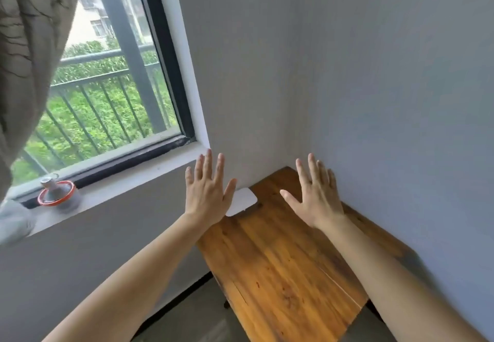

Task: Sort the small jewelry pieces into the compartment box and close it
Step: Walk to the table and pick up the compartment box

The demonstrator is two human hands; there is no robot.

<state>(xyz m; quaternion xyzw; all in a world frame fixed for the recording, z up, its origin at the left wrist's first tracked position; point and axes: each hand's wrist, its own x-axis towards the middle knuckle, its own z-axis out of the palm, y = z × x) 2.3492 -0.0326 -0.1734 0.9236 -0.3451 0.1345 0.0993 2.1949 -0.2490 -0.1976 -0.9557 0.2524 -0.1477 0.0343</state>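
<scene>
Both of my hands are held up in the air over a wooden table [280, 261], backs toward me, fingers spread. My left hand [207, 189] hovers above the table's far left corner and holds nothing. My right hand [315, 194] hovers near the right wall, also with nothing in it. A flat white rounded object [244, 200] lies at the table's far corner, partly hidden behind my left hand; whether it is the compartment box I cannot tell. No jewelry pieces are in view.
The table stands in a corner between two grey walls. At left are a window [107, 87] and its sill, with a small grey container with an orange rim [56, 194] on it. A curtain [26, 47] hangs at far left.
</scene>
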